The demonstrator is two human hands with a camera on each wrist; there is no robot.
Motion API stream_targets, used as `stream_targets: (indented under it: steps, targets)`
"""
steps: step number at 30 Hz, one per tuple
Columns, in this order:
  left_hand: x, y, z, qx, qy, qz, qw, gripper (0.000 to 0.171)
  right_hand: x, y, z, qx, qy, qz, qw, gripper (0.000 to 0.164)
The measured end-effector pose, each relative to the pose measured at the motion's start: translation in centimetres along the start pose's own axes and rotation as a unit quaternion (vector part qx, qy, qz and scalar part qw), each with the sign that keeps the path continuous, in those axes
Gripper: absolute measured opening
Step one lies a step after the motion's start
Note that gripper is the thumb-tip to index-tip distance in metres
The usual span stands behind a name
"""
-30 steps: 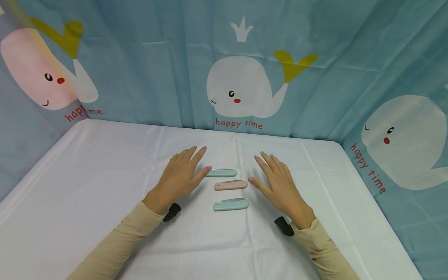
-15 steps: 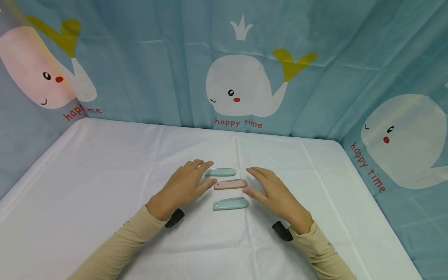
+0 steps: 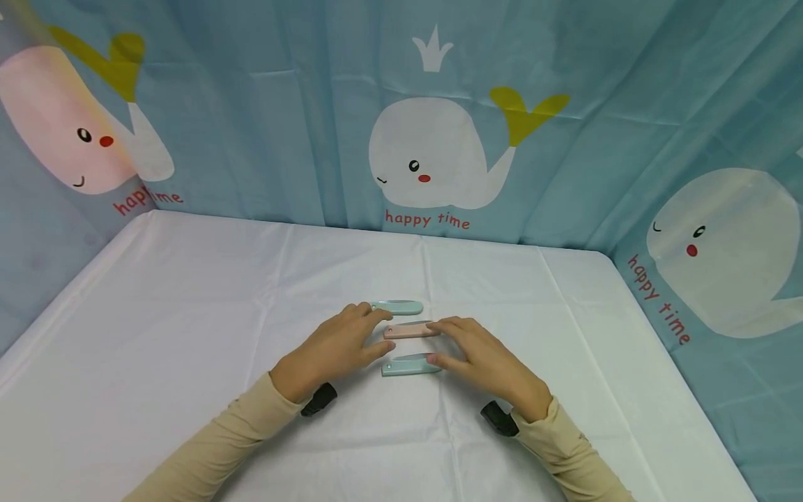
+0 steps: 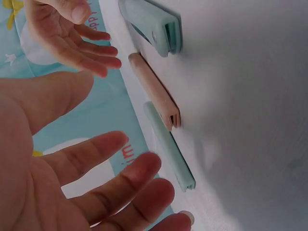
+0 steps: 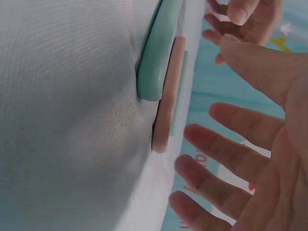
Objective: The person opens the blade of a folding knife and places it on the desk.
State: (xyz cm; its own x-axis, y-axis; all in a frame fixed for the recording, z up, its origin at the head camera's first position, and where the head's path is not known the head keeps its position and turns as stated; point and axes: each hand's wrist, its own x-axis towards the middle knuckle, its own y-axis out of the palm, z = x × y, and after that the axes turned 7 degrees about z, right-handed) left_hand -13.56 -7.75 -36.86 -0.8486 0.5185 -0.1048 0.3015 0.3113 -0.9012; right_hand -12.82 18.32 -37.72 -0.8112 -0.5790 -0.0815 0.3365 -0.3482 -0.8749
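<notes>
Three folding knives lie in a row on the white cloth, blades folded into their handles. The far one is a mint-green knife (image 3: pixel 404 307), the middle a pink knife (image 3: pixel 404 332), the near another mint-green knife (image 3: pixel 406 366). My left hand (image 3: pixel 339 343) hovers at their left ends, fingers spread and holding nothing; its fingertips overlap the far knife's end in the head view. From the right, my right hand (image 3: pixel 488 357) reaches over the right ends of the pink and near green knives. In the right wrist view its fingers (image 5: pixel 226 149) are loosely extended, apart from the pink knife (image 5: pixel 167 108).
A white cloth (image 3: pixel 188 314) covers the table. Behind and at both sides hangs a blue curtain (image 3: pixel 263 125) printed with whales. Black wrist devices, one on the left (image 3: pixel 319 399) and one on the right (image 3: pixel 500 419), sit below the beige cuffs.
Both hands have come down and nearer to the person, moving closer together over the knives. The right fingertips now overlap the pink and near green knives. The knives have stayed in place.
</notes>
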Motion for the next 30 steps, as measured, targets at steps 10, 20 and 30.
stream_targets:
  steps: [10,20,30]
  targets:
    - [0.2,0.3,-0.4,-0.031,-0.017,0.061,0.9975,0.029,0.3,0.4,0.0,-0.009,-0.016,0.022,1.000,0.038]
    - [0.2,1.3,-0.3,-0.035,0.018,0.081,0.9959,0.020,0.6,0.7,-0.3,-0.024,-0.047,0.038,0.998,0.028]
    - [0.3,1.6,-0.5,-0.062,0.021,0.085,0.9942,0.019,0.7,0.6,-0.2,0.012,-0.071,0.031,0.997,0.021]
